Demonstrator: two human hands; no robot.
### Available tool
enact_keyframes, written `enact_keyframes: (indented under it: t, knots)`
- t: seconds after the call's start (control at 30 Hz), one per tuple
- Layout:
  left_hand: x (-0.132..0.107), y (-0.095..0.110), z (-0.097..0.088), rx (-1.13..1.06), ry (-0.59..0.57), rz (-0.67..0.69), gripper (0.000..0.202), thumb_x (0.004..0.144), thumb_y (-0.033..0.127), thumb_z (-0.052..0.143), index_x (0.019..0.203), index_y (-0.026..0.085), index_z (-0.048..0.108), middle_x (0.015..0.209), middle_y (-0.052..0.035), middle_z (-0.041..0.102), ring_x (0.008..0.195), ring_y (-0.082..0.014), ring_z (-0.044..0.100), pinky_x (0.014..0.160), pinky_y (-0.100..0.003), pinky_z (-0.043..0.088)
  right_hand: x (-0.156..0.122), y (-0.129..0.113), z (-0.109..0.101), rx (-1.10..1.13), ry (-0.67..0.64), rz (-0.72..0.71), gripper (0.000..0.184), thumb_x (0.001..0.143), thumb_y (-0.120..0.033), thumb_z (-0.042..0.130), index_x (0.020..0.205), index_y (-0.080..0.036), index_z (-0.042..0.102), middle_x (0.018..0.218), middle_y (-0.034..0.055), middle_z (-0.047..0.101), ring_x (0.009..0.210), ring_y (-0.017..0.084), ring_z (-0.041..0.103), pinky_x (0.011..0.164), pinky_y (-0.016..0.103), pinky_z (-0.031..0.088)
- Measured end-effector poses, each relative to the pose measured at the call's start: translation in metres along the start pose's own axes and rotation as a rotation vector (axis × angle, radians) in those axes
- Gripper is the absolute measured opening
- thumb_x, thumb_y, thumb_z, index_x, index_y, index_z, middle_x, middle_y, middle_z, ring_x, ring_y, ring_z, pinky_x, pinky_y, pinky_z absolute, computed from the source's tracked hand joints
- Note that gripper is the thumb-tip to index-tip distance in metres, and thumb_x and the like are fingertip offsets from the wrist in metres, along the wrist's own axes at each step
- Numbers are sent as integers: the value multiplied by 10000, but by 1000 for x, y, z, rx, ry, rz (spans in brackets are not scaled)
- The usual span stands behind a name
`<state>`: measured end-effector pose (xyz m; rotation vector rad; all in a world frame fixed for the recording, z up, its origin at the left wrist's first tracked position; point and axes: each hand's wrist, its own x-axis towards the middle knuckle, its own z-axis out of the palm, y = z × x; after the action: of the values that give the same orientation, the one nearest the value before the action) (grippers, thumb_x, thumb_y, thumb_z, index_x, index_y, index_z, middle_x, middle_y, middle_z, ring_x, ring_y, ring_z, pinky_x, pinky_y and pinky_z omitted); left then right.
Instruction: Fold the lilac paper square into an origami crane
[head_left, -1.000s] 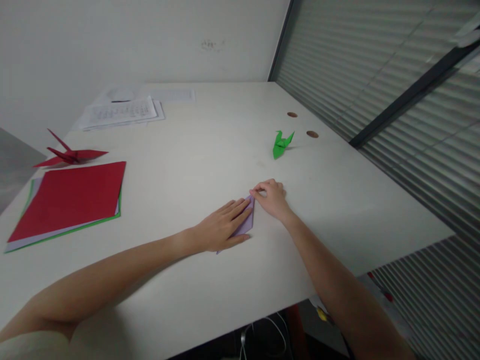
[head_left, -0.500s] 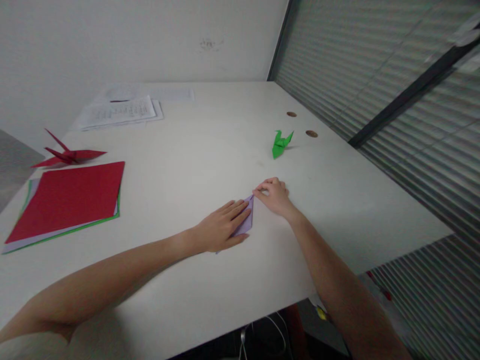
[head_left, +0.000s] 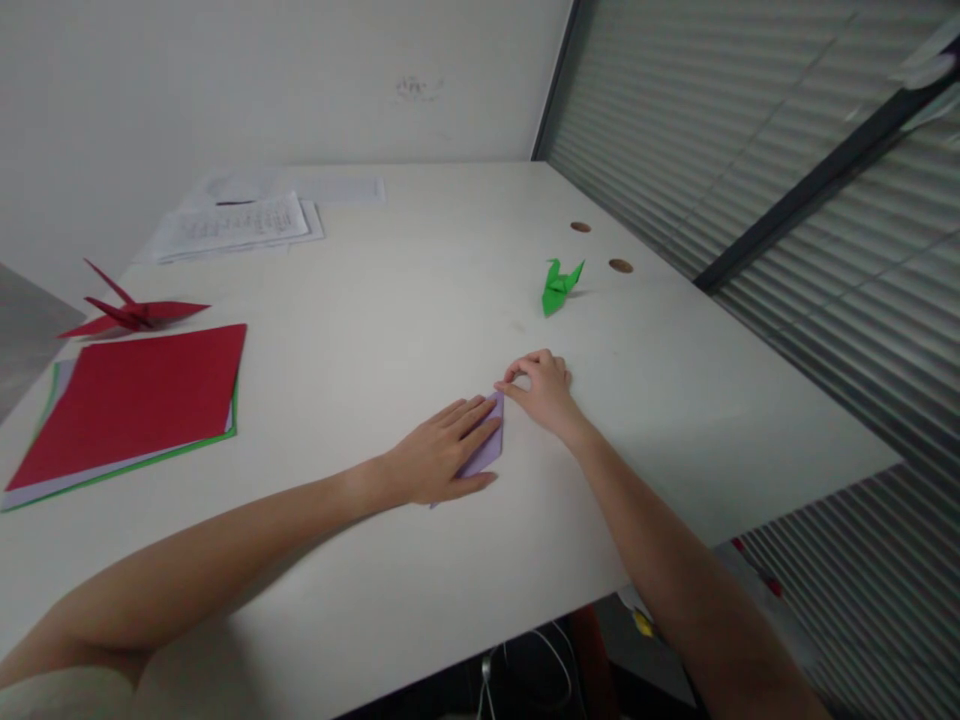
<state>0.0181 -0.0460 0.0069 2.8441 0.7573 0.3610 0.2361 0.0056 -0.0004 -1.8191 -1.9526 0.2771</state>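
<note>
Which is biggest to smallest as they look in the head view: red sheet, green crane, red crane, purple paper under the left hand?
1. red sheet
2. red crane
3. green crane
Unranked: purple paper; left hand hides part of it.

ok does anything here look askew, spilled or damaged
The red sheet sits askew over a lilac sheet and green sheet, whose edges stick out. Dark marks smudge the pale wall. No spill shows.

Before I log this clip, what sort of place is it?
Probably an office or meeting room: a large white table with two round brown holes, stacked white printed papers, and grey slatted blinds.
</note>
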Motion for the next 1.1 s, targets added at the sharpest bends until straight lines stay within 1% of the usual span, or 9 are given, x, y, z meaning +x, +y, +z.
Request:
enact_keyframes:
  t: [0.1,0.2,0.4,0.47,0.57,0.7,0.9,0.97,1.1]
  knots:
    - [-1,0,-1,17,-15,7,739,923,601,424,1480,133,292,1575,-195,243,1457,-328,255,1178,-528,236,0,2,4,-32,36,-1,233,792,-486,687,818,-255,684,1074,80,546,1078,309,481,941,493,367]
    - [-2,-1,0,27,-20,5,763,919,617,412,1478,111,292,1564,-210,262,1455,-327,261,1182,-526,222,1,3,6,-31,55,0,233,818,-485,649,817,-255,683,1072,89,560,1067,314,490,923,499,377]
    - [-2,-1,2,28,-14,6,769,918,617,415,1462,83,321,1545,-232,292,1449,-333,272,1178,-522,230,6,5,-2,101,17,26,173,864,-374,583,863,-251,705,998,63,643,985,258,559,905,440,400]
    - [-1,-1,2,24,-18,6,774,914,618,423,1456,73,333,1540,-241,298,1444,-339,281,1177,-523,232,6,4,-3,115,25,25,185,855,-396,596,846,-247,706,976,57,652,984,253,561,917,435,392]
    - [-1,-2,1,15,-25,1,771,910,616,432,1452,75,339,1542,-238,293,1444,-342,281,1174,-536,234,4,3,-3,58,54,45,229,797,-485,664,827,-261,708,1018,63,630,1054,292,521,944,467,359]
    - [0,-1,-5,15,-55,15,760,931,604,402,1460,65,317,1552,-239,264,1451,-337,263,1175,-534,233,1,3,1,-6,64,58,265,747,-518,716,885,-291,698,1081,64,578,1087,309,472,955,483,331]
    - [-1,6,-7,27,-102,-5,723,989,544,295,1458,-5,290,1540,-266,262,1459,-327,233,1189,-492,238,3,3,3,-30,54,85,252,751,-502,723,898,-300,694,1112,64,556,1093,307,461,945,485,335]
    - [-2,9,-4,33,-88,-20,698,996,519,301,1455,-7,297,1538,-259,277,1459,-321,234,1192,-478,245,4,2,3,-38,52,95,249,750,-503,725,892,-300,698,1124,66,559,1105,315,459,941,491,339]
    - [-2,5,-1,7,-30,-19,571,1005,386,341,1443,20,333,1544,-222,299,1456,-283,262,1195,-456,275,6,2,1,-39,61,71,248,785,-500,694,893,-277,707,1110,77,591,1110,321,478,942,494,351]
